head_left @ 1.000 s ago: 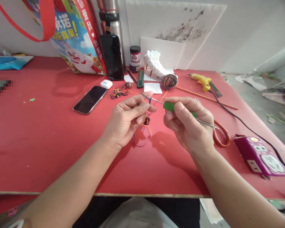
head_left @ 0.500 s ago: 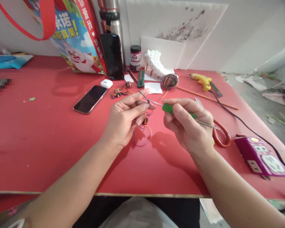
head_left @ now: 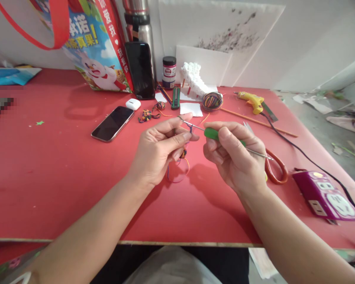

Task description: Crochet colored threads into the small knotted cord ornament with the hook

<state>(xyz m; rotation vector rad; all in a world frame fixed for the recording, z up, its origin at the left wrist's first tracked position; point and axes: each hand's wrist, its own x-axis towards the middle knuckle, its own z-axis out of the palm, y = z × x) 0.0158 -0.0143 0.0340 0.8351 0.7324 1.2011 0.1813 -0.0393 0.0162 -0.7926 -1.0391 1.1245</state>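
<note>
My right hand (head_left: 235, 152) is closed round the green handle of a crochet hook (head_left: 211, 133), whose thin metal shaft points left. Dark yarn (head_left: 191, 127) loops over that shaft near its tip. My left hand (head_left: 162, 150) pinches the yarn between thumb and fingers, with the index finger stretched up beside the hook's tip. Below the left fingers hangs a small multicoloured yarn piece (head_left: 183, 154), partly hidden. Loose strands (head_left: 177, 181) of purple and orange curve beneath it over the red table.
Beyond my hands are a yarn ball (head_left: 212, 101), a phone (head_left: 113, 124), a white earbud case (head_left: 133, 104) and a green box cutter (head_left: 175, 98). Scissors (head_left: 276, 167) lie right of my right hand, partly covered. A yellow glue gun (head_left: 250, 101) and a purple box (head_left: 327, 195) sit farther right.
My left fingers have shifted slightly right and down. The hook's tip now shows against the left index finger, and the yarn loop sits a little farther right on the shaft.
</note>
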